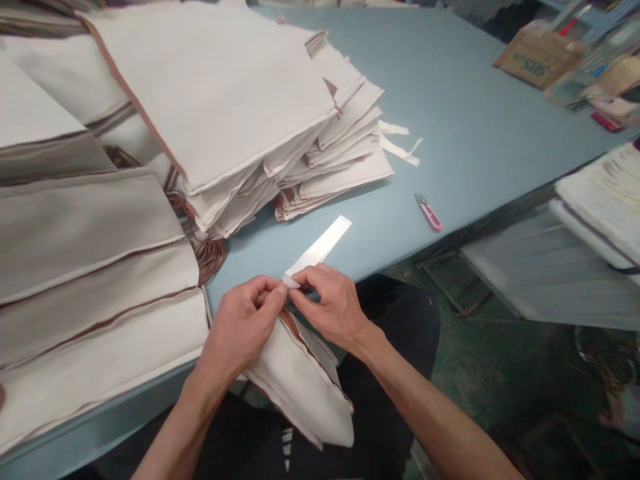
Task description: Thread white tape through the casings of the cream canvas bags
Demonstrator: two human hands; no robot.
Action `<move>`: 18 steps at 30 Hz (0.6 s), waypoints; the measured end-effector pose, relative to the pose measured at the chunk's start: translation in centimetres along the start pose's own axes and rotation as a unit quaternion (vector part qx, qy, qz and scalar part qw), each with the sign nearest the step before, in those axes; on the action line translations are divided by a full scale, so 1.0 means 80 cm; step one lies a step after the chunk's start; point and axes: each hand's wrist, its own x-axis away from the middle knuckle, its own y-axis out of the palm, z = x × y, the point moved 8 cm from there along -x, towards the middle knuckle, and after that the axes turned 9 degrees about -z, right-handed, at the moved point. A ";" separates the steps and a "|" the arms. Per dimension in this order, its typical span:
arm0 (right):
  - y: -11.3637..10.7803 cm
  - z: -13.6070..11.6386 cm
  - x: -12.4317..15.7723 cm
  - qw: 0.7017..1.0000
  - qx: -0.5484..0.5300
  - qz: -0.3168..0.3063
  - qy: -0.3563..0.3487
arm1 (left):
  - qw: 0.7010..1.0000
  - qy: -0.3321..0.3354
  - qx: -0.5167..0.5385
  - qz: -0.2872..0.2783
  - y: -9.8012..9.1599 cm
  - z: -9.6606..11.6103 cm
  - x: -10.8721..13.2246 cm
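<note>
Head view, left hand (245,323) and right hand (334,308) pinching white strip (321,247) between them, bag (306,390) beneath.

Blue-grey worktable (475,120), dark green floor (500,373), cardboard box (537,57) far corner

Left of the pink snips (429,212): near end of the white strip (320,248) hidden, pinched between left hand (243,327) and right hand (333,308). Below-left of snips: top of cream fabric piece (310,387) covered by both hands. Far left of snips: folded stacks (85,267) run out of view; brown cord (210,257) mostly buried beneath. Up-right of snips: cardboard box (537,57) and clutter (600,73) blurred, print unreadable.
</note>
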 end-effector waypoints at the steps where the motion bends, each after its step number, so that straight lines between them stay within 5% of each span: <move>1: 0.002 0.000 0.001 1.000 0.000 0.004 -0.001 | 1.000 -0.004 0.001 0.000 0.000 -0.001 -0.001; 10: 0.002 -0.001 -0.003 0.997 -0.040 0.036 0.047 | 0.999 -0.012 -0.029 0.018 -0.001 0.009 0.004; 18: -0.006 0.019 -0.010 0.975 -0.194 0.035 0.098 | 0.993 -0.027 -0.084 0.084 -0.002 0.002 0.011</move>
